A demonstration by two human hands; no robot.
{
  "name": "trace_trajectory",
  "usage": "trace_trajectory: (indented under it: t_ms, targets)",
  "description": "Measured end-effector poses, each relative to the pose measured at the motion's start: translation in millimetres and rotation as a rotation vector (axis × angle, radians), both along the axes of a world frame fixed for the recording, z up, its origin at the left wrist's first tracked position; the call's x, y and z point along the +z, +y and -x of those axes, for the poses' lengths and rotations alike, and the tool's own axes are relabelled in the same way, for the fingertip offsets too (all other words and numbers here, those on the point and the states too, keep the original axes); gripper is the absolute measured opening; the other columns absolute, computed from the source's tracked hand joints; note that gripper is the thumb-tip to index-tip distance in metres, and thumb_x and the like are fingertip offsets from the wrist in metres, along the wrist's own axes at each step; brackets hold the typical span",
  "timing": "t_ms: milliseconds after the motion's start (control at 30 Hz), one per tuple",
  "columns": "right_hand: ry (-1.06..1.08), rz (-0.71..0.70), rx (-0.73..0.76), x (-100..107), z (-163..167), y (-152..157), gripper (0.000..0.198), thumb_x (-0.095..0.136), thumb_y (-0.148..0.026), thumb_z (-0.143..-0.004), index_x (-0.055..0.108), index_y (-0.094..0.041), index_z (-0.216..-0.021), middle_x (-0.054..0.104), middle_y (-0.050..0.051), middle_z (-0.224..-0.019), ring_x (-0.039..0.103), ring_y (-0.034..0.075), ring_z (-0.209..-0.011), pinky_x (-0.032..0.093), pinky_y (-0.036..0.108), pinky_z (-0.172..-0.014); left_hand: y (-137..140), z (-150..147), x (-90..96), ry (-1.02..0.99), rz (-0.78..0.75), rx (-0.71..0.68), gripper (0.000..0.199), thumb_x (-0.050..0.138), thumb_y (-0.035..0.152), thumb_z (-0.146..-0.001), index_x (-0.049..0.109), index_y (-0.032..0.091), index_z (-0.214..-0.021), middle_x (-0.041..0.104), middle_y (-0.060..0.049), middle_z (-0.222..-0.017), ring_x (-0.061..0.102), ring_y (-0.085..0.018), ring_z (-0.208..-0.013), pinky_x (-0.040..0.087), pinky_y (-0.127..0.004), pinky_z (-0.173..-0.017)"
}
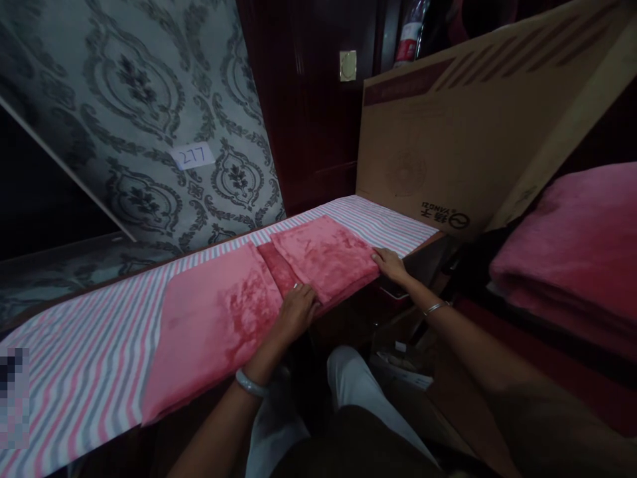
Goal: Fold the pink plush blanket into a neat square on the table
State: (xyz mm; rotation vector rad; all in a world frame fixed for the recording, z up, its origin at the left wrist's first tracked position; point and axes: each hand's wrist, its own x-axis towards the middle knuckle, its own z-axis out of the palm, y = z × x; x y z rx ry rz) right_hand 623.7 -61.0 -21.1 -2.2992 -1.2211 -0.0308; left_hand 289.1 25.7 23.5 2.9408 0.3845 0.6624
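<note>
Evenly align the pink cloth [328, 255]: left hand [297, 307] curled at near edge, right hand [390, 264] at right corner, grips unclear.

The left hand [297, 311] hides part of the folded pink plush cloth [259, 292]; right of this cloth, a thick pink plush bundle [572, 239] is cut by the view's edge.

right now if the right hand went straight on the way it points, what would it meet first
The folded pink fabric, most likely: the right hand seems to touch its edge, though depth is unclear.
</note>
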Motion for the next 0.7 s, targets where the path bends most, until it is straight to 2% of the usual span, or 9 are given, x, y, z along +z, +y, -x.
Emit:
trace_trajectory:
  t_ms: [133,200,267,333,400,467,533,600,700]
  targets:
    - [-0.022,0.004,-0.006,0.7,3.3,-0.8,0.044,0.038,-0.037,-0.099,0.061,-0.021,-0.133,0.066,0.012,-0.128,0.058,0.03,-0.116,0.045,0.041,-0.097,-0.7,3.4,0.4,0.019,0.056,-0.046,0.013,0.049,0.018,-0.093,0.06,0.02,-0.086,0.063,-0.006,-0.088,0.057,-0.02,-0.087,0.046,-0.036,-0.082]
    - [-0.028,0.004,-0.012,0.9,5.5,-1.1,0.043,0.038,-0.036,-0.099,0.06,-0.022,-0.134,0.066,0.012,-0.127,0.058,0.03,-0.116,0.045,0.041,-0.097,0.4,3.7,2.7,0.013,0.114,-0.033,0.011,0.051,0.018,-0.091,0.061,0.019,-0.095,0.065,-0.006,-0.091,0.059,-0.02,-0.088,0.046,-0.034,-0.081]
    - [-0.031,0.005,-0.019,1.2,7.4,-1.3,0.043,0.038,-0.037,-0.1,0.061,-0.022,-0.133,0.066,0.012,-0.127,0.058,0.031,-0.115,0.044,0.042,-0.097,2.3,1.5,5.9,0.018,0.133,-0.008,0.024,0.05,0.014,-0.09,0.059,0.019,-0.111,0.065,-0.007,-0.099,0.06,-0.019,-0.09,0.046,-0.032,-0.081]
    - [-0.031,0.008,-0.026,1.5,8.9,-1.4,0.043,0.038,-0.037,-0.099,0.061,-0.021,-0.132,0.065,0.013,-0.126,0.058,0.031,-0.114,0.044,0.043,-0.096,4.4,-2.7,9.7,0.074,0.086,0.015,0.035,0.048,0.011,-0.089,0.057,0.02,-0.121,0.062,-0.007,-0.107,0.06,-0.018,-0.089,0.046,-0.03,-0.078]
    - [-0.031,0.009,-0.029,1.7,9.5,-1.5,0.043,0.037,-0.036,-0.1,0.061,-0.02,-0.132,0.065,0.014,-0.126,0.058,0.032,-0.114,0.044,0.043,-0.096,7.1,-6.9,13.7,0.135,0.034,0.029,0.031,0.045,0.013,-0.09,0.06,0.021,-0.116,0.059,-0.007,-0.11,0.059,-0.017,-0.083,0.045,-0.029,-0.073]
    - [-0.032,0.007,-0.026,1.4,9.3,-1.6,0.043,0.037,-0.036,-0.1,0.06,-0.02,-0.133,0.065,0.013,-0.127,0.058,0.031,-0.115,0.044,0.042,-0.097,10.8,-9.6,17.1,0.148,0.013,0.032,0.024,0.042,0.017,-0.094,0.064,0.021,-0.102,0.058,-0.007,-0.111,0.058,-0.016,-0.08,0.045,-0.029,-0.071]
    - [-0.033,0.001,-0.021,0.6,8.7,-1.8,0.044,0.037,-0.036,-0.1,0.06,-0.021,-0.133,0.065,0.013,-0.127,0.057,0.03,-0.115,0.044,0.041,-0.097,15.5,-10.4,19.0,0.121,0.002,0.02,0.027,0.037,0.016,-0.096,0.064,0.02,-0.093,0.058,-0.007,-0.114,0.058,-0.017,-0.086,0.046,-0.03,-0.076]
    - [-0.032,-0.008,-0.018,-0.5,7.9,-1.9,0.043,0.038,-0.038,-0.1,0.06,-0.022,-0.134,0.065,0.012,-0.127,0.057,0.03,-0.115,0.044,0.041,-0.098,20.1,-10.1,18.5,0.098,-0.018,0.016,0.029,0.036,0.012,-0.094,0.064,0.02,-0.093,0.06,-0.008,-0.114,0.058,-0.018,-0.094,0.046,-0.032,-0.084]
    - [-0.026,-0.021,-0.011,-1.3,6.9,-2.2,0.043,0.039,-0.04,-0.099,0.059,-0.024,-0.134,0.065,0.01,-0.128,0.057,0.03,-0.116,0.044,0.041,-0.098,22.2,-8.9,14.1,0.13,-0.056,-0.001,0.025,0.041,0.009,-0.092,0.063,0.02,-0.092,0.064,-0.007,-0.1,0.057,-0.021,-0.096,0.045,-0.037,-0.089]
